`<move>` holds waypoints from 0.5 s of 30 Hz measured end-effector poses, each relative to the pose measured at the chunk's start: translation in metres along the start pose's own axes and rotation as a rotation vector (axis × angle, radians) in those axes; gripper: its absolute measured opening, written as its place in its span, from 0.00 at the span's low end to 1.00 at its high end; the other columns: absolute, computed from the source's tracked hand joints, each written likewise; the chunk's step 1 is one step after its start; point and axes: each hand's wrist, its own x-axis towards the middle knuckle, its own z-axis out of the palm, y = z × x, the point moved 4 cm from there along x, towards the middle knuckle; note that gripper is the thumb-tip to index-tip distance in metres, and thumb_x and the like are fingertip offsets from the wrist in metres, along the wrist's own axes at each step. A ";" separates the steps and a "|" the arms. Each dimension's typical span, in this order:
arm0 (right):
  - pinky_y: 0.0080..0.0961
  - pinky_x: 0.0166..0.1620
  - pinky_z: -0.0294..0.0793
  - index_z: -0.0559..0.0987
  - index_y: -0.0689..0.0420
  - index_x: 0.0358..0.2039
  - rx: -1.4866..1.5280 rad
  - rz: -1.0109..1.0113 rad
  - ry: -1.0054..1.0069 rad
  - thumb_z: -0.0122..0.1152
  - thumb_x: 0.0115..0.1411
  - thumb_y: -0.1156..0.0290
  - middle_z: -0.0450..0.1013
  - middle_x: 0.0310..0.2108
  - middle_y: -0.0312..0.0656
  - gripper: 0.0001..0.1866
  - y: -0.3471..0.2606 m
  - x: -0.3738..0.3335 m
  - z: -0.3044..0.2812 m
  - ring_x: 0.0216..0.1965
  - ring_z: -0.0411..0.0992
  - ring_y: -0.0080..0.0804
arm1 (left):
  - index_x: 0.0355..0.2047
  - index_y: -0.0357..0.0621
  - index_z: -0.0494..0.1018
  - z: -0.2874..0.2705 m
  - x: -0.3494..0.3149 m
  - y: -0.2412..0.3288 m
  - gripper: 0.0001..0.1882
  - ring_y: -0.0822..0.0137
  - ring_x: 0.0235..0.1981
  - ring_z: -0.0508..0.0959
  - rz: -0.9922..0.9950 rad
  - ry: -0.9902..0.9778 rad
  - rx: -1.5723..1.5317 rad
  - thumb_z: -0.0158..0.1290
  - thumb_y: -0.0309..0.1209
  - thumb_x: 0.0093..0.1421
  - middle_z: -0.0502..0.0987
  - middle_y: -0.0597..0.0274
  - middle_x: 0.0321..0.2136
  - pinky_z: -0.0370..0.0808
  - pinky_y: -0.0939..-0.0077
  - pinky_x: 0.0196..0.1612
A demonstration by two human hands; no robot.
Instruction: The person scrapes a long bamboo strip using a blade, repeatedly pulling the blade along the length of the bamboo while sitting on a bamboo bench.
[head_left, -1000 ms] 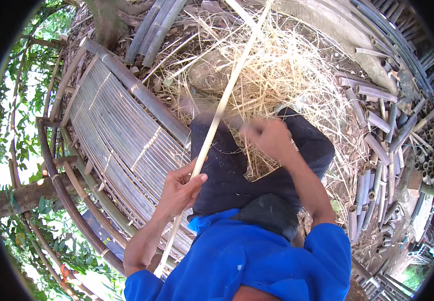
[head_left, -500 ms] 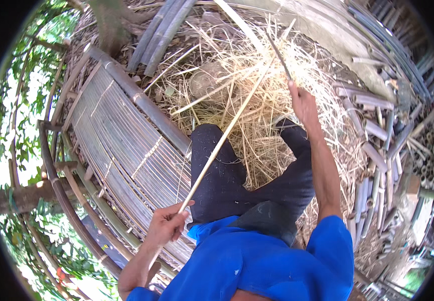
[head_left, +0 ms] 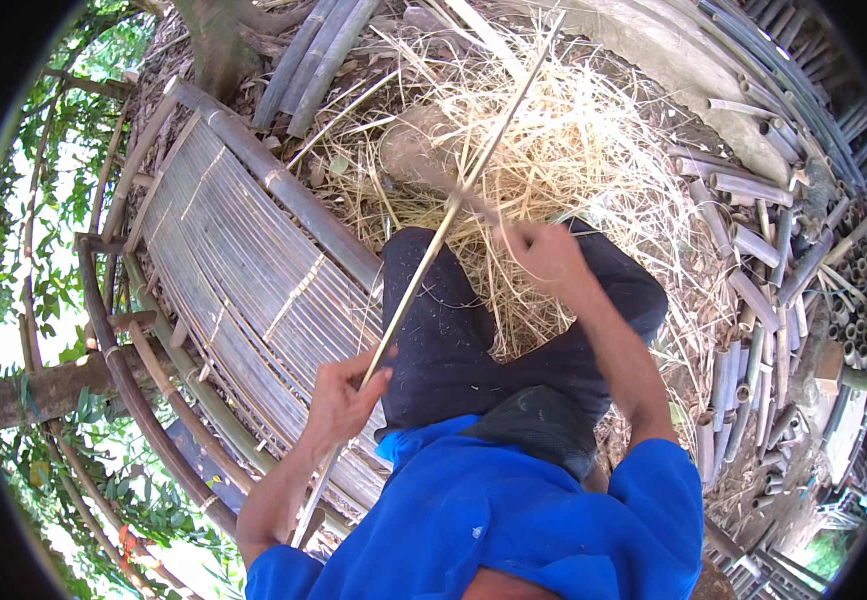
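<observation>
A long thin bamboo strip (head_left: 420, 275) runs slantwise from beside my left forearm up past my knees toward the far pile. My left hand (head_left: 346, 402) is closed around its lower part, near my left thigh. In my right hand (head_left: 550, 262), above my right knee, is a knife (head_left: 475, 205), its handle mostly covered by the fingers. The blade is smeared by motion and crosses the strip at about its middle; whether it cuts into it I cannot tell.
To the left lies a slatted bamboo bench (head_left: 243, 250) with a thick pole edge. Pale shavings (head_left: 593, 130) are heaped ahead of my legs, next to a round stone or stump (head_left: 415, 145). Cut bamboo pieces (head_left: 743, 250) line the right side, and several poles (head_left: 318, 60) lie at the far left.
My right hand has swung the knife left and nearer, from beyond the strip onto it. My left hand has risen slightly with the strip, whose far end now points more to the right.
</observation>
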 end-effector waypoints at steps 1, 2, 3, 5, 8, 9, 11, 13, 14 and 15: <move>0.40 0.26 0.70 0.84 0.63 0.34 -0.025 0.079 0.031 0.52 0.64 0.32 0.73 0.17 0.48 0.40 0.024 0.019 -0.017 0.18 0.69 0.37 | 0.48 0.36 0.81 0.000 -0.008 -0.007 0.14 0.83 0.17 0.63 -0.039 -0.014 0.043 0.56 0.27 0.63 0.69 0.74 0.15 0.57 0.78 0.19; 0.40 0.27 0.70 0.84 0.65 0.33 -0.048 0.154 0.057 0.49 0.64 0.30 0.72 0.17 0.47 0.42 0.044 0.035 -0.028 0.19 0.68 0.35 | 0.49 0.36 0.81 -0.001 -0.016 -0.014 0.15 0.82 0.17 0.64 -0.081 -0.022 0.085 0.56 0.25 0.62 0.70 0.73 0.16 0.58 0.78 0.19; 0.42 0.34 0.74 0.84 0.65 0.35 -0.094 0.169 0.031 0.44 0.65 0.29 0.75 0.20 0.51 0.44 0.040 0.042 -0.035 0.24 0.73 0.41 | 0.48 0.37 0.81 -0.004 -0.026 -0.019 0.15 0.82 0.15 0.63 -0.025 0.003 0.121 0.56 0.25 0.62 0.68 0.73 0.13 0.57 0.78 0.17; 0.44 0.40 0.78 0.85 0.66 0.37 -0.165 0.201 0.065 0.40 0.65 0.27 0.79 0.25 0.57 0.47 0.053 0.062 -0.063 0.29 0.78 0.49 | 0.48 0.37 0.82 -0.007 -0.040 -0.034 0.15 0.82 0.15 0.64 0.019 0.020 0.133 0.56 0.24 0.61 0.68 0.71 0.13 0.58 0.78 0.17; 0.45 0.42 0.77 0.85 0.66 0.32 -0.029 0.296 0.505 0.42 0.61 0.23 0.80 0.29 0.60 0.50 0.123 0.092 -0.118 0.32 0.79 0.53 | 0.46 0.37 0.82 -0.020 -0.063 -0.040 0.13 0.81 0.17 0.71 0.054 -0.035 0.210 0.55 0.23 0.62 0.73 0.69 0.15 0.65 0.81 0.19; 0.46 0.40 0.76 0.85 0.66 0.33 -0.101 0.292 0.449 0.43 0.61 0.23 0.80 0.27 0.58 0.50 0.132 0.092 -0.133 0.29 0.78 0.50 | 0.45 0.37 0.82 -0.026 -0.075 -0.046 0.13 0.80 0.17 0.71 0.107 -0.024 0.255 0.55 0.23 0.61 0.74 0.68 0.15 0.66 0.80 0.19; 0.46 0.38 0.76 0.84 0.67 0.35 -0.172 0.262 0.398 0.44 0.60 0.23 0.79 0.25 0.57 0.50 0.127 0.101 -0.148 0.26 0.78 0.47 | 0.44 0.40 0.84 -0.036 -0.086 -0.042 0.13 0.79 0.16 0.71 0.176 0.009 0.216 0.58 0.23 0.59 0.77 0.66 0.17 0.65 0.79 0.19; 0.44 0.28 0.73 0.83 0.67 0.40 0.130 0.328 0.305 0.44 0.59 0.22 0.76 0.19 0.51 0.51 0.121 0.096 -0.128 0.18 0.73 0.35 | 0.45 0.40 0.84 -0.051 -0.083 -0.041 0.14 0.80 0.16 0.70 0.123 -0.026 0.217 0.58 0.23 0.59 0.76 0.66 0.16 0.64 0.78 0.19; 0.31 0.18 0.68 0.79 0.69 0.48 0.382 0.275 0.278 0.50 0.59 0.25 0.73 0.16 0.45 0.49 0.110 0.089 -0.108 0.13 0.65 0.21 | 0.46 0.40 0.83 -0.059 -0.080 -0.044 0.15 0.80 0.16 0.69 0.076 -0.066 0.221 0.59 0.23 0.58 0.75 0.66 0.16 0.63 0.78 0.18; 0.25 0.17 0.67 0.77 0.69 0.48 0.630 0.247 0.269 0.56 0.61 0.32 0.75 0.18 0.45 0.44 0.098 0.085 -0.097 0.13 0.64 0.19 | 0.48 0.41 0.83 -0.067 -0.076 -0.054 0.16 0.80 0.17 0.69 -0.073 -0.150 0.280 0.61 0.20 0.57 0.82 0.60 0.22 0.65 0.78 0.19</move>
